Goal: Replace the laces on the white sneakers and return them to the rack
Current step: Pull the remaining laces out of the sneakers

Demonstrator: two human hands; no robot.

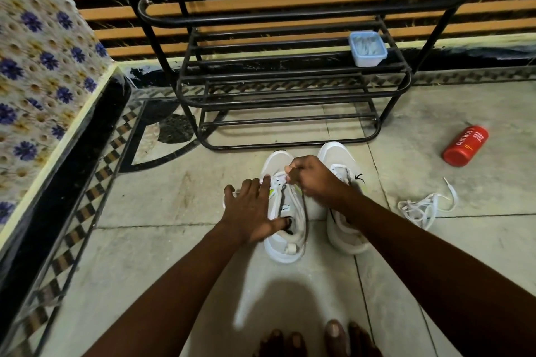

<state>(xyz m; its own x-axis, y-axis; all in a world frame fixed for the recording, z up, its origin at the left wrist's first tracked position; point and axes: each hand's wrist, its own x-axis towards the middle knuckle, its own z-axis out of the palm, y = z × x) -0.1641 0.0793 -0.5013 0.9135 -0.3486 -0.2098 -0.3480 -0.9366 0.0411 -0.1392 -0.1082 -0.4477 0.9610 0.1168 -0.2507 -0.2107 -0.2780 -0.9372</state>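
Note:
Two white sneakers stand side by side on the floor in front of the black metal rack [290, 101]. My left hand [251, 210] lies flat over the side of the left sneaker [285, 243], thumb inside its opening, holding it steady. My right hand [311, 180] is pinched on a dark lace [303, 211] at the upper eyelets of that shoe; the lace trails down along the shoe's right side. The right sneaker [338, 159] is partly hidden under my right wrist. A loose white lace [423, 206] lies in a heap on the floor to the right.
A small blue plastic box [367, 49] sits on a lower rack shelf at the right. A red bottle [465, 145] lies on the floor right of the rack. A tiled flowered ledge [43, 66] rises at the left. My bare toes [319, 339] show at the bottom.

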